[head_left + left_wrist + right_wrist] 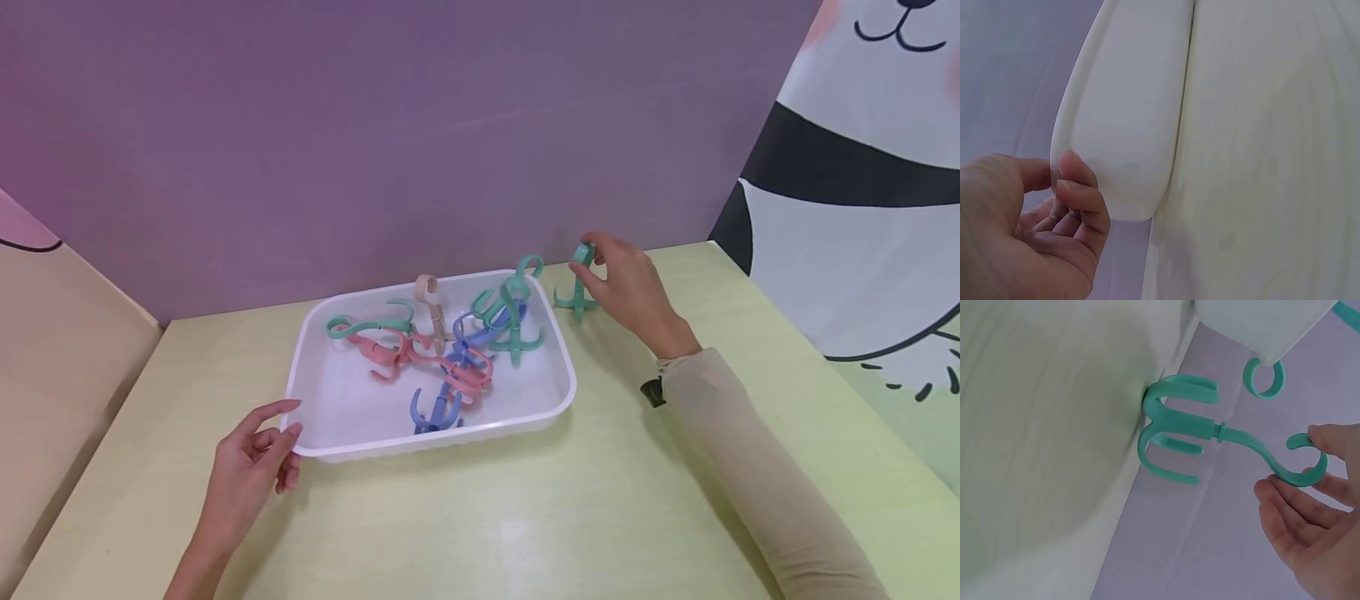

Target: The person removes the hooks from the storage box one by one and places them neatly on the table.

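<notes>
A white plastic tray (345,429) sits on the table, holding several multi-prong hook hangers in green, pink, blue and beige. My left hand (247,467) pinches the tray's near-left corner rim; in the left wrist view, thumb and fingers (1079,194) lie on either side of that rim. To the right of the tray, my right hand (633,287) holds a green hook hanger (1185,422) by its curved top hook. Its prongs point down at the tabletop, seemingly touching it. Inside the tray, a pink hanger (382,354) and a blue hanger (438,408) lie tangled with others.
A purple wall panel (375,167) rises right behind the tray. One green hanger (528,267) pokes over the tray's far-right corner, close to my right hand. The pale yellow table (487,517) extends in front, and a panda-printed wall (862,225) stands at the right.
</notes>
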`<state>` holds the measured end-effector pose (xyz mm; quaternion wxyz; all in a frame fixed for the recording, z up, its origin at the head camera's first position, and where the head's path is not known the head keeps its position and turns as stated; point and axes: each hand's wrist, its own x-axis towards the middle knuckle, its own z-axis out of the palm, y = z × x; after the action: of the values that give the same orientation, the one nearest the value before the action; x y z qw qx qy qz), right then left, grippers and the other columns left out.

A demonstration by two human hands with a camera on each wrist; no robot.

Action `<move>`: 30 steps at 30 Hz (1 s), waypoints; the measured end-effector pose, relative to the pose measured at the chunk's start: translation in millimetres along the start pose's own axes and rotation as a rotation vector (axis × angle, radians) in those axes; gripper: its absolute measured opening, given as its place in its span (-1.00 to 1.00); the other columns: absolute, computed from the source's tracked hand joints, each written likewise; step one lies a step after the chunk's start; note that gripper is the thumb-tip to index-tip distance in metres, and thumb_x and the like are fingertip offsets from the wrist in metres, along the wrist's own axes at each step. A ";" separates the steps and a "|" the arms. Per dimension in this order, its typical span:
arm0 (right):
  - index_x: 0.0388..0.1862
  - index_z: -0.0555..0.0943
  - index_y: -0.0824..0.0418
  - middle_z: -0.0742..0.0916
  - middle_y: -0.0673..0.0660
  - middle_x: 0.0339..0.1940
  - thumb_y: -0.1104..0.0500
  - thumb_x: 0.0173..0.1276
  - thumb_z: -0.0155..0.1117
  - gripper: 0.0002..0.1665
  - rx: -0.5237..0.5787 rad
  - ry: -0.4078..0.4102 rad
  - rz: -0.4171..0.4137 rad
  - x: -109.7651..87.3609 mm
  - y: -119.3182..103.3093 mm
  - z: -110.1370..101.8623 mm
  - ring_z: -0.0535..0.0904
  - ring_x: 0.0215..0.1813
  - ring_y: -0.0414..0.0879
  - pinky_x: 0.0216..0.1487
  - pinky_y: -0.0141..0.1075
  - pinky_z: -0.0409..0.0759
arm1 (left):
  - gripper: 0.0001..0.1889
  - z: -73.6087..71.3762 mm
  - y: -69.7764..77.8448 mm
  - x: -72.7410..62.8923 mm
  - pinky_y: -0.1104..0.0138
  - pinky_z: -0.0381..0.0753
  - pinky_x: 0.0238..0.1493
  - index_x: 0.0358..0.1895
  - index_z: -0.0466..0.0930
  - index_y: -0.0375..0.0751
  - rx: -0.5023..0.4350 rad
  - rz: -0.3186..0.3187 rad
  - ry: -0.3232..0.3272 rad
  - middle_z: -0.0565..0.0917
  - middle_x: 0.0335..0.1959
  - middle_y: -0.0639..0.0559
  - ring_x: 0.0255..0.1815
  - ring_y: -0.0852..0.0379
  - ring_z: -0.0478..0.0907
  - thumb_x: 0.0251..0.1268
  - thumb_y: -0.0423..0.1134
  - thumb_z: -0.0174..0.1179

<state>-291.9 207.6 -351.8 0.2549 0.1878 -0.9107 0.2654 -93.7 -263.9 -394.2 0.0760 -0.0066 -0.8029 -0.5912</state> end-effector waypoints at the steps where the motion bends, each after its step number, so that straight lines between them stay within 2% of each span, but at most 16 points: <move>1: 0.15 0.53 0.31 0.72 0.25 -0.22 0.12 0.40 0.35 -0.56 -0.006 0.003 0.000 -0.1 0.5 0.0 0.61 -0.16 0.12 -0.22 0.01 0.60 | -0.62 0.1 0.0 0.1 0.35 0.50 -0.75 0.24 0.41 -0.39 0.000 0.003 -0.001 0.55 -0.65 -0.07 -0.77 0.07 0.49 0.48 -0.30 0.16; 6: 0.16 0.52 0.29 0.73 0.23 -0.26 0.09 0.39 0.37 -0.54 -0.035 0.020 -0.001 -0.8 2.1 -1.0 0.64 -0.18 0.13 -0.25 0.01 0.62 | -0.63 0.6 0.2 0.4 0.35 0.49 -0.75 0.24 0.42 -0.38 -0.005 0.011 -0.001 0.55 -0.65 -0.09 -0.77 0.07 0.49 0.48 -0.30 0.16; 9: 0.18 0.53 0.29 0.73 0.25 -0.20 0.08 0.40 0.35 -0.53 -0.032 0.018 0.005 -0.8 -0.5 -3.0 0.63 -0.15 0.14 -0.22 0.04 0.62 | -0.63 0.7 0.7 0.3 0.35 0.50 -0.75 0.24 0.42 -0.38 -0.004 0.008 -0.001 0.55 -0.65 -0.09 -0.76 0.06 0.49 0.48 -0.30 0.16; 15: 0.17 0.58 0.31 0.70 0.30 0.04 0.08 0.45 0.27 -0.57 -0.020 0.051 0.004 1.9 -15.2 -11.0 0.56 0.09 0.23 0.00 0.15 0.58 | -0.62 0.6 0.9 -0.6 0.35 0.50 -0.74 0.25 0.42 -0.37 0.002 -0.003 -0.001 0.56 -0.64 -0.08 -0.76 0.06 0.49 0.48 -0.31 0.16; 19: 0.14 0.60 0.32 0.67 0.29 0.12 0.09 0.46 0.25 -0.60 -0.017 0.077 -0.002 3.5 -24.8 -16.0 0.50 0.20 0.24 0.12 0.15 0.53 | -0.62 0.1 0.4 -0.7 0.35 0.49 -0.74 0.25 0.41 -0.38 0.000 -0.004 0.000 0.56 -0.64 -0.07 -0.76 0.07 0.49 0.47 -0.30 0.17; 26: 0.11 0.61 0.34 0.68 0.29 0.12 0.13 0.45 0.24 -0.63 0.014 0.079 -0.028 3.4 -37.9 -21.3 0.49 0.23 0.24 0.24 0.13 0.47 | -0.63 0.8 -0.6 -0.3 0.35 0.48 -0.75 0.24 0.41 -0.39 -0.011 -0.003 0.002 0.55 -0.65 -0.06 -0.77 0.07 0.48 0.47 -0.33 0.16; 30: 0.10 0.62 0.34 0.69 0.28 0.08 0.15 0.45 0.24 -0.65 0.049 0.081 -0.048 2.8 -45.1 -21.8 0.52 0.16 0.19 0.21 0.09 0.49 | -0.63 1.5 -1.0 0.3 0.35 0.48 -0.76 0.24 0.41 -0.40 -0.012 0.002 0.004 0.55 -0.66 -0.05 -0.77 0.08 0.48 0.47 -0.33 0.16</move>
<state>-264.6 184.1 -316.8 0.2932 0.2050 -0.8881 0.2886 -94.3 -262.9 -395.5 0.0781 -0.0066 -0.7991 -0.5960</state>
